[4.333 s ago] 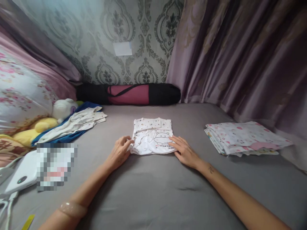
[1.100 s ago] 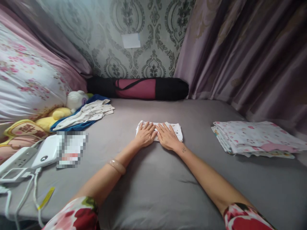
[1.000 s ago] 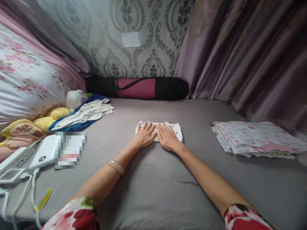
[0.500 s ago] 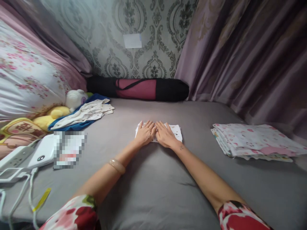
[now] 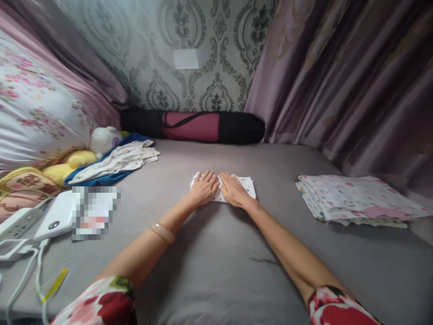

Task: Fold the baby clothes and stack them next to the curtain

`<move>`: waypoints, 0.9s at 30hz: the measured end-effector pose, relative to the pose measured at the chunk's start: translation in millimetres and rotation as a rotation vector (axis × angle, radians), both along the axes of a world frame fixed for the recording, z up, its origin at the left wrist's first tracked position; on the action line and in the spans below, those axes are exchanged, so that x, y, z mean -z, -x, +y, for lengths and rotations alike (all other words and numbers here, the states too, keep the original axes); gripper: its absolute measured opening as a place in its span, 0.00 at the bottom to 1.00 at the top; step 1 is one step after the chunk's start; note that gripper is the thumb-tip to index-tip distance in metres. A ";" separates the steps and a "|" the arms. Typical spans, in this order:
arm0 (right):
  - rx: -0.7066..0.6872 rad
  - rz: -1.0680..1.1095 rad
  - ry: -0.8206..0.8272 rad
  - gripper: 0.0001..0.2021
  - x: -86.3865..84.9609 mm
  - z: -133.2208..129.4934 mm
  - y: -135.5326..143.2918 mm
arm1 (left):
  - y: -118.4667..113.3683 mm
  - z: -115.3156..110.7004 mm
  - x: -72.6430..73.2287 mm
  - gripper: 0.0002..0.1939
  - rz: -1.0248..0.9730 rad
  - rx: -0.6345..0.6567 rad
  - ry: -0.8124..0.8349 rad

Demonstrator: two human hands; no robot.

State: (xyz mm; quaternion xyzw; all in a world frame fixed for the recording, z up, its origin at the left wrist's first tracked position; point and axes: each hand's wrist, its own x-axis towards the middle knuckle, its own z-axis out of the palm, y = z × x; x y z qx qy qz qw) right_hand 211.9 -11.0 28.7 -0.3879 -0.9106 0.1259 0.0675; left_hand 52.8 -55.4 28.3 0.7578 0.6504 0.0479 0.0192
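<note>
A small folded white cloth [image 5: 249, 186] with a scattered print lies flat on the grey bed sheet [image 5: 216, 262]. My left hand [image 5: 204, 188] rests palm down on its left part, fingers stretched out. On the right part my right hand [image 5: 233, 189] also lies flat, fingers pointing away from me. A narrow strip of the cloth shows between the two hands. What lies under my palms is hidden.
At the right is a stack of folded printed cloths [image 5: 358, 194]. On the left are a light patterned garment [image 5: 118, 160] on blue cloth, plush toys [image 5: 104, 141], a white power bank [image 5: 56, 216] and a power strip [image 5: 20, 223]. A black and red bag [image 5: 191, 126] lies along the wall.
My hands have moved slightly apart, and more of the cloth shows between them. Both stay flat on it. The view has shifted a little.
</note>
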 end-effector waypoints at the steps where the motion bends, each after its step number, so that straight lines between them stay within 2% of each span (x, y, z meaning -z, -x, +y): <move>1: 0.015 0.000 -0.031 0.29 0.4 -0.1 -2.0 | -0.2 -1.1 0.7 0.29 -0.004 0.007 -0.031; 8: 0.046 -0.015 -0.139 0.28 16.3 -6.2 -5.8 | 0.7 -3.0 17.1 0.31 -0.063 0.038 -0.013; 12: 0.036 -0.025 -0.092 0.29 11.7 -3.1 -7.1 | 1.8 -1.4 9.6 0.31 -0.056 0.043 0.035; 15: 0.058 -0.026 -0.068 0.29 6.5 -0.3 -12.8 | 6.4 -2.4 4.4 0.31 -0.022 0.040 -0.002; 19: 0.138 -0.029 -0.096 0.29 8.1 -0.4 -19.6 | 14.5 -3.5 11.8 0.33 -0.004 -0.008 -0.067; 23: 0.145 -0.037 -0.089 0.29 11.7 -1.1 -19.5 | 17.7 -0.9 21.0 0.34 -0.016 -0.015 -0.056; 27: 0.130 -0.045 -0.033 0.30 6.5 2.6 -22.1 | 19.8 1.2 17.7 0.34 -0.027 -0.005 -0.009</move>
